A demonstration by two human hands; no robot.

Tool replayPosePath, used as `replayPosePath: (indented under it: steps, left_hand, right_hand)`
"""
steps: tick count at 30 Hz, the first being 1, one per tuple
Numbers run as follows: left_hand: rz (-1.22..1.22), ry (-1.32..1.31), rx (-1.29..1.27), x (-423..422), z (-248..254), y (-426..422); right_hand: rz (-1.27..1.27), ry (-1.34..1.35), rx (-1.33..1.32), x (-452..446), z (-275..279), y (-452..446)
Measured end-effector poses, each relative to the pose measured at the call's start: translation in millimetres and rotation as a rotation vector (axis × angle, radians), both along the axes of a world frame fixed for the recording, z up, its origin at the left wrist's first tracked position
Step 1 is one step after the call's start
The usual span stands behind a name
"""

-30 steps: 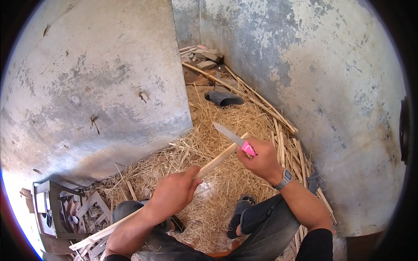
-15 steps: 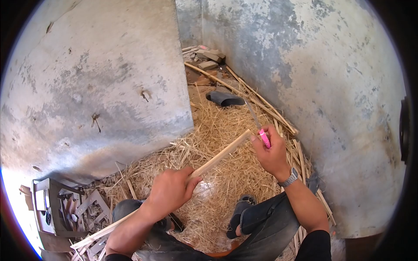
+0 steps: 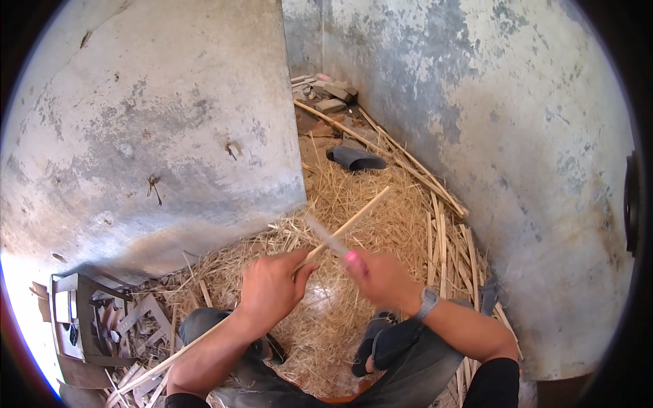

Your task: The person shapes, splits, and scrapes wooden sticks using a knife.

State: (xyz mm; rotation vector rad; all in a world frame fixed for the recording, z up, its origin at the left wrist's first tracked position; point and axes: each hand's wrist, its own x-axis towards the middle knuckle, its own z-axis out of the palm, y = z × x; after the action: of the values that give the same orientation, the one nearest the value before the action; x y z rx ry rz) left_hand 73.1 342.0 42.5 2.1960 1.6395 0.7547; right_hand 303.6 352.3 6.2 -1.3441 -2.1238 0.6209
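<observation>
My left hand point(image 3: 272, 289) is closed round a long pale wooden strip point(image 3: 364, 212), which slants from the lower left up to the middle. The closed right hand point(image 3: 383, 277) grips a knife by its pink handle point(image 3: 357, 262). Motion blurs the knife's blade point(image 3: 325, 234), which crosses the strip just beyond my left hand. Whether blade and strip touch is hard to tell. Beneath both hands lies a heap of thin shavings point(image 3: 326, 347).
A dark curved piece point(image 3: 356, 158) lies on the shavings ahead. Long strips point(image 3: 443, 245) rest along the right wall point(image 3: 530, 177). Bricks point(image 3: 333, 92) sit in the far corner. At lower left, a grey frame point(image 3: 87, 319) stands beside wood scraps.
The knife has swung away from the strip's far end, then back down across it near my left hand. The strip's far end has risen slightly.
</observation>
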Motion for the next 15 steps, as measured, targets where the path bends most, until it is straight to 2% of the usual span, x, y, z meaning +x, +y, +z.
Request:
replayPosePath:
  steps: [4,6,7,9,10,12,15]
  left_hand:
    - [-0.036,0.016,-0.019,-1.6,-2.4,5.4]
    - [0.010,-0.045,0.035,-6.7,-10.8,7.2]
    - [0.012,-0.043,0.038,-9.7,-10.3,3.8]
    - [-0.025,0.041,-0.015,-13.1,-7.2,-0.4]
    - [-0.026,0.036,-0.014,-12.8,-5.4,-0.5]
    - [-0.027,-0.046,0.054,-12.0,-6.0,-4.2]
    - [-0.043,-0.055,0.013,-12.3,1.4,-4.2]
  right_hand:
    - [0.057,-0.083,0.014,-5.6,-5.5,7.0]
    - [-0.230,-0.040,0.000,12.7,-8.2,30.7]
    - [-0.228,-0.037,0.003,21.8,-7.9,30.8]
    - [-0.200,0.064,-0.034,36.8,-3.7,36.3]
    - [-0.201,0.059,-0.032,29.1,-1.5,27.5]
    - [-0.019,-0.039,-0.029,6.7,-3.5,2.7]
    - [0.100,-0.076,0.009,-6.8,-15.4,-3.0]
